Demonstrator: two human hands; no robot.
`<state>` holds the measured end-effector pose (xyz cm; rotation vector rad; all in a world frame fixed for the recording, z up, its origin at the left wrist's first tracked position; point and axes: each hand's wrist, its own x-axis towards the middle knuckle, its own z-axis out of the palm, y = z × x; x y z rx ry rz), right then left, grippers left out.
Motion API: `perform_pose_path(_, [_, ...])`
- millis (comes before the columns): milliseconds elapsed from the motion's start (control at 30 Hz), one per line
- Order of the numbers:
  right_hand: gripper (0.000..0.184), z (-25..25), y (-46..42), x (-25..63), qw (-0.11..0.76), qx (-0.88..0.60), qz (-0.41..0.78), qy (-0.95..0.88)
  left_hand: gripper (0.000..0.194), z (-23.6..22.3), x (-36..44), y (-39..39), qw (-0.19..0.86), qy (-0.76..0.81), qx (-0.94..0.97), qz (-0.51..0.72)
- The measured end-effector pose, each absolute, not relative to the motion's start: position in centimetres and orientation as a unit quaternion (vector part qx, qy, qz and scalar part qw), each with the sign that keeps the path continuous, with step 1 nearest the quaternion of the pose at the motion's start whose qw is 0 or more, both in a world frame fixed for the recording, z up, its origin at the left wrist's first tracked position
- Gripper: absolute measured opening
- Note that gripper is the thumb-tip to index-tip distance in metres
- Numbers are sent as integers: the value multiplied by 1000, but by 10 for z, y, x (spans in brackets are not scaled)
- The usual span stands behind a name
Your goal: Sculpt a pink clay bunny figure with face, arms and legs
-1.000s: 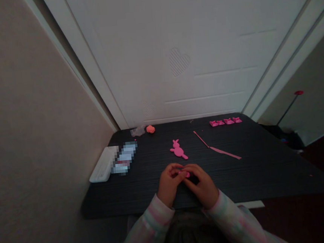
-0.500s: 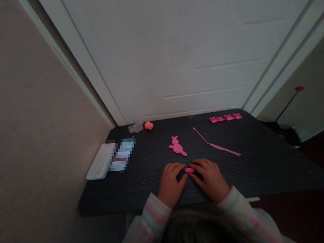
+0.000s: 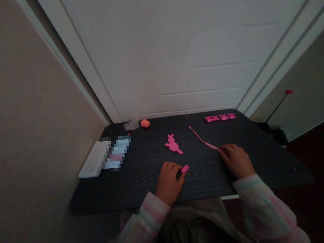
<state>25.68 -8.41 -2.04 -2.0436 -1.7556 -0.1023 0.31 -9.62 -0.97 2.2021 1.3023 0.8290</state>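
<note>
Between the thumb and fingertips of my left hand (image 3: 168, 181) is a small pink lump of clay (image 3: 185, 169), held just above or on the dark table. My right hand (image 3: 237, 161) is over to the right, its fingers closed on the near end of a flat pink modelling-clay knife (image 3: 211, 146); that end is covered. A thin pink clay tool (image 3: 196, 134) lies end to end with the knife. Beyond my left hand a flat pink clay rabbit (image 3: 173, 146) lies on the table, with ears, one arm and one leg-like piece.
Along the dark table's (image 3: 144, 183) back edge are crumpled clear wrap (image 3: 131, 125), an orange clay lump (image 3: 145, 123) and several pink folded pieces (image 3: 220, 117). At left sit a white tray (image 3: 93, 161) and a blurred light-blue packet (image 3: 118, 152). A white door (image 3: 144, 43) stands behind.
My right hand has left the pink clay lump and moved right to the clay knife. My left hand keeps the lump, now tilted. The view has shifted slightly.
</note>
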Motion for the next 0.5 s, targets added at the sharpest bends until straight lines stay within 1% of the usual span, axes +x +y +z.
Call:
perform_pose_path(100, [19,-20,-80,259,214,-733,-11,-646,8,-9,3,-97,221,475,797,299])
perform_pose_path(233, [15,-15,-86,251,221,-733,13,-643,9,-9,3,-97,219,476,798,298])
perform_pose_path(333, [16,-9,-103,227,242,-718,31,-651,9,-10,3,-97,219,476,799,297])
perform_pose_path(500, [21,-8,-129,174,271,-629,79,-724,10,-10,4,-97,217,475,801,293])
